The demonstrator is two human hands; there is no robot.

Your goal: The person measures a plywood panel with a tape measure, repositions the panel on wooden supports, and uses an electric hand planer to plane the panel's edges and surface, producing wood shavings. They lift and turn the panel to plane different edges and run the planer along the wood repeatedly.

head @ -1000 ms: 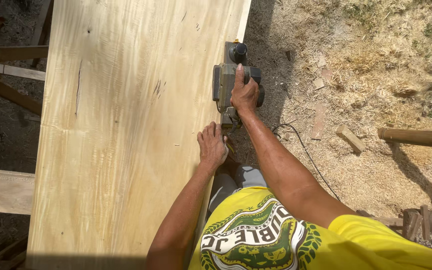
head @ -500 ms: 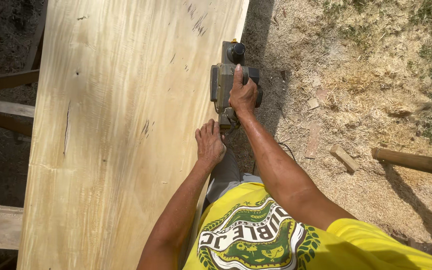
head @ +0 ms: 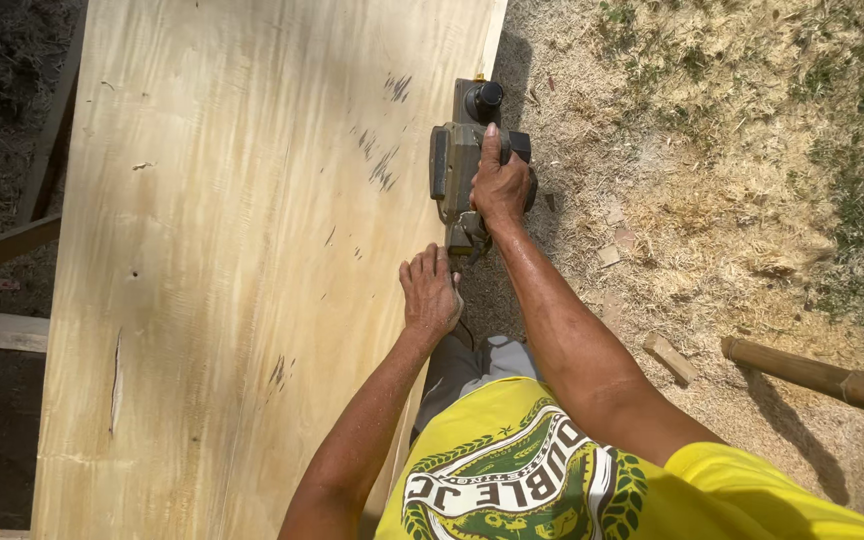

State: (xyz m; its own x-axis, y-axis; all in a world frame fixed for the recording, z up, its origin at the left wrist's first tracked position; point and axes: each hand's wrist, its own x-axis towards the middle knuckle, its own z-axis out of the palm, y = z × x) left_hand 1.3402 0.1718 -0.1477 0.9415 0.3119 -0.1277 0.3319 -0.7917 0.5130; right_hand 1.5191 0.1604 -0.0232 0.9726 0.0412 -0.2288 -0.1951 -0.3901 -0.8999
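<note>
A wide pale wooden slab runs away from me, filling the left and middle of the view. My right hand grips the handle of a grey-green electric planer that sits on the slab's right edge. My left hand lies flat with fingers apart on the slab's top near that same edge, just behind the planer. A thin power cord trails from the planer's rear down past my left hand.
Sawdust and wood chips cover the ground on the right. A round wooden pole and a small wood offcut lie there. Dark timber supports stick out under the slab on the left.
The planer and my right hand have moved forward along the slab's right edge. My left hand has slid forward behind it, and I have stepped along.
</note>
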